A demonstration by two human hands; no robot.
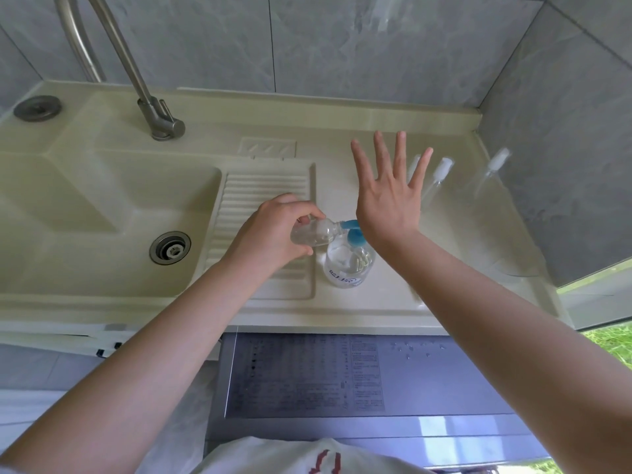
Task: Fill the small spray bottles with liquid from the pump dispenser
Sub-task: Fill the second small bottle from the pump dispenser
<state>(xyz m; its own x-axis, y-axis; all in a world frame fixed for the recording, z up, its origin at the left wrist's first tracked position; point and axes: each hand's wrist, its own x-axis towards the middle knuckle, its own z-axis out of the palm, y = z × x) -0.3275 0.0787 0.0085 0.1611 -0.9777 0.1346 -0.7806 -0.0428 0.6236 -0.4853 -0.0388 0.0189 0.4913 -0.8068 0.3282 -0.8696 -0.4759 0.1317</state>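
From the head camera, the small spray bottle (313,234) is a clear plastic vial with its cap off, lying almost on its side in mid-air. Clear liquid fills much of its body. Its open neck points right and meets the tip of the blue spout of the pump dispenser (349,258). The dispenser is a squat, clear bottle with a blue pump head and a white label with blue print. It stands upright on the flat part of the cream countertop (393,295), just right of the ribbed drainboard (263,200).

The left hand (273,234) comes in from the lower left and grips the small bottle at its base end, fingers curled over the top and thumb under it, above the drainboard's right edge.

The right hand (388,196) is held flat with all five fingers straight and spread, pointing away toward the wall. The heel of its palm sits over the blue pump head and hides part of it; whether it presses down cannot be told.

Farther back on the counter, to the right, stand further clear spray bottles with white tops (441,176), one of them partly hidden behind the right hand's fingers, and another (496,165) near the tiled side wall. A sink basin (102,206) with a metal drain lies to the left, under a curved steel faucet (136,73).
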